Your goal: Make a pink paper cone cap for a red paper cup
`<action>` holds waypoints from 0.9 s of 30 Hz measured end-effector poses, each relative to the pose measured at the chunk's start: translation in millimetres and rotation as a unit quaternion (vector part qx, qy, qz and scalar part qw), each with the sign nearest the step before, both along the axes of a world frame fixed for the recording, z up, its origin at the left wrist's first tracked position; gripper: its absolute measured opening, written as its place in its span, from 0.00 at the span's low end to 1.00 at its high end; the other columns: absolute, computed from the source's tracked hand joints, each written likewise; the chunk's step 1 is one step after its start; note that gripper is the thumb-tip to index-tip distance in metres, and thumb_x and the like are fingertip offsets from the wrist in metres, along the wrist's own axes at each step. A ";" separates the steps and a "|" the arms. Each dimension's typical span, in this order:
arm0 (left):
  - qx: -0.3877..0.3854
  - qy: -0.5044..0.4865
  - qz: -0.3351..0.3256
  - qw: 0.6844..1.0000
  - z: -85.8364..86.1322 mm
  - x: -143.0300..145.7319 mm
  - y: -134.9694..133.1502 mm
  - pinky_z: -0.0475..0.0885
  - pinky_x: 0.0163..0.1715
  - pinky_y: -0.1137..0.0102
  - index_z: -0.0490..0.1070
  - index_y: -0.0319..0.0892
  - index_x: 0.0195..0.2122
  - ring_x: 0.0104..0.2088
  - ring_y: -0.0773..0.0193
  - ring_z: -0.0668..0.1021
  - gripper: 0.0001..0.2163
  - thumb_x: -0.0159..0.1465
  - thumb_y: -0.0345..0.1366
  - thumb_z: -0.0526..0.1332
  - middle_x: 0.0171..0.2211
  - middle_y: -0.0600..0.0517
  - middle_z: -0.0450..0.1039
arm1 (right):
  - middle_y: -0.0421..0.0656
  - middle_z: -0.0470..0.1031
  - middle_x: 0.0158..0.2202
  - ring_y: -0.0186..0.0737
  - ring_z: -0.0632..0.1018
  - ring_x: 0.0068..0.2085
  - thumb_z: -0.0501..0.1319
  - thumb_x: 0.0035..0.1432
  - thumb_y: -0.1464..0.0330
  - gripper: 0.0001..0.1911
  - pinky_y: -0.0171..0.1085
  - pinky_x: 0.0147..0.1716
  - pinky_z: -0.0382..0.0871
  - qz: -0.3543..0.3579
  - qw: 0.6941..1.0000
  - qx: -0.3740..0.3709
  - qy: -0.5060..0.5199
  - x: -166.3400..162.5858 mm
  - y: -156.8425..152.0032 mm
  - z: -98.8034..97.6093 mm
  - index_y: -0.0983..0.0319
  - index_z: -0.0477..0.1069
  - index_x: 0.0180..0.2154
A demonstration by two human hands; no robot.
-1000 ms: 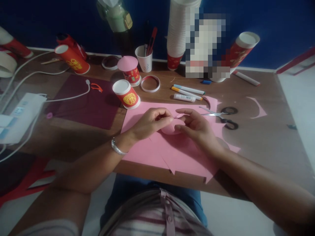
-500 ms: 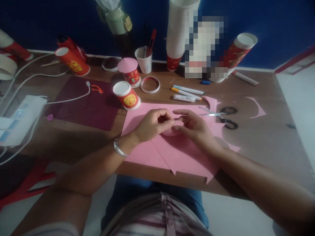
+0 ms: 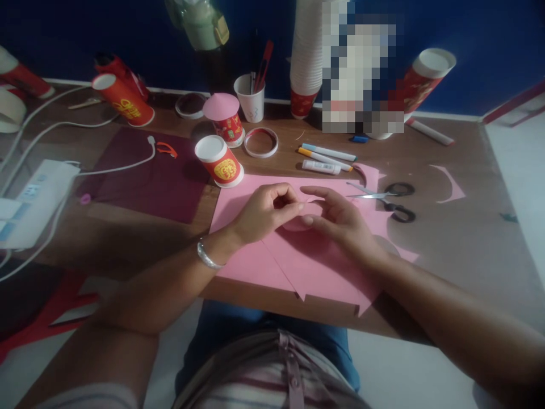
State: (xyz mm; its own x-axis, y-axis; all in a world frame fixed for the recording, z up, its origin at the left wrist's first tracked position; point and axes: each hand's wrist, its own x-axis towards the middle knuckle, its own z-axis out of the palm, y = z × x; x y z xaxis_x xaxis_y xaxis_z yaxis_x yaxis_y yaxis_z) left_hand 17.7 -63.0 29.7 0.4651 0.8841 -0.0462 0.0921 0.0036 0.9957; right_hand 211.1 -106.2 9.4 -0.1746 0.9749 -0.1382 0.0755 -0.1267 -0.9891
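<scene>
Left hand (image 3: 264, 213): my thumb and forefinger pinched the curved pink paper piece (image 3: 296, 225) at its upper left.
Right hand (image 3: 343, 221): I gripped the piece's right side between thumb and curled fingers, forefinger stretched out above.
Curved pink paper piece: it sat between my two hands, over the pink paper sheets (image 3: 247, 258).
White paper cup (image 3: 254, 111): it held a red-handled tool (image 3: 264, 65) and a dark slim one, both upright.
Red paper cup (image 3: 232, 129): a pink paper cone (image 3: 221, 105) capped it, hiding any contents.
Gold-emblem cup (image 3: 225, 169): it stood near my left hand, beyond the sheets' edge.
Stacked paper cups (image 3: 305, 62): they nested in a tall column.
Scissors (image 3: 374, 196): they lay open to the right of my right hand.
</scene>
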 end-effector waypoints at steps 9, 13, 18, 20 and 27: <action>-0.069 -0.070 0.076 0.992 -8.7 -7.2 6.6 0.64 0.34 0.70 0.70 0.41 0.28 0.30 0.68 0.68 0.12 0.62 0.41 0.69 0.27 0.56 0.68 | 0.38 0.78 0.35 0.40 0.79 0.38 0.76 0.55 0.57 0.26 0.39 0.40 0.74 -0.026 0.990 -0.054 0.126 1.3 1.5 5.2 0.54 0.75 0.54; -0.084 -0.099 0.087 0.988 -11.6 -6.7 4.7 0.65 0.35 0.71 0.71 0.41 0.29 0.31 0.69 0.69 0.12 0.62 0.42 0.70 0.28 0.56 0.70 | 0.41 0.82 0.42 0.43 0.81 0.44 0.78 0.53 0.61 0.27 0.42 0.47 0.76 -0.014 0.983 -0.067 0.173 -0.8 2.7 2.2 0.55 0.74 0.53; -0.144 -0.138 0.080 0.977 -12.4 -8.5 5.2 0.69 0.36 0.72 0.71 0.41 0.29 0.31 0.69 0.72 0.11 0.62 0.40 0.70 0.29 0.55 0.71 | 0.40 0.80 0.38 0.42 0.81 0.41 0.77 0.53 0.61 0.27 0.43 0.45 0.76 -0.031 0.987 -0.048 0.149 1.8 2.9 0.6 0.55 0.74 0.53; -0.188 -0.134 0.046 0.972 -10.3 -9.2 5.4 0.71 0.34 0.71 0.73 0.41 0.32 0.31 0.67 0.74 0.10 0.60 0.41 0.70 0.29 0.54 0.73 | 0.39 0.78 0.36 0.42 0.80 0.39 0.77 0.53 0.61 0.27 0.42 0.43 0.76 -0.034 0.989 -0.047 0.140 3.1 2.8 1.3 0.54 0.74 0.53; -0.222 -0.074 -0.039 0.971 -3.8 -7.1 5.5 0.75 0.36 0.70 0.80 0.36 0.40 0.35 0.62 0.80 0.17 0.53 0.40 0.77 0.36 0.47 0.81 | 0.37 0.76 0.33 0.38 0.77 0.35 0.77 0.53 0.62 0.28 0.39 0.39 0.74 -0.019 0.989 -0.056 0.135 3.2 2.7 3.7 0.54 0.74 0.54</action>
State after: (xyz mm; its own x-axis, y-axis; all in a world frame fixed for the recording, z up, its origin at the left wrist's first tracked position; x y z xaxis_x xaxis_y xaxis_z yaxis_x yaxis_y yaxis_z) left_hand 10.6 -57.5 25.8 0.5601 0.7546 -0.3420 -0.0355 0.4342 0.9001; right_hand 214.3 -103.5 13.1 -0.1842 0.9625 -0.1992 -0.1970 -0.2347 -0.9519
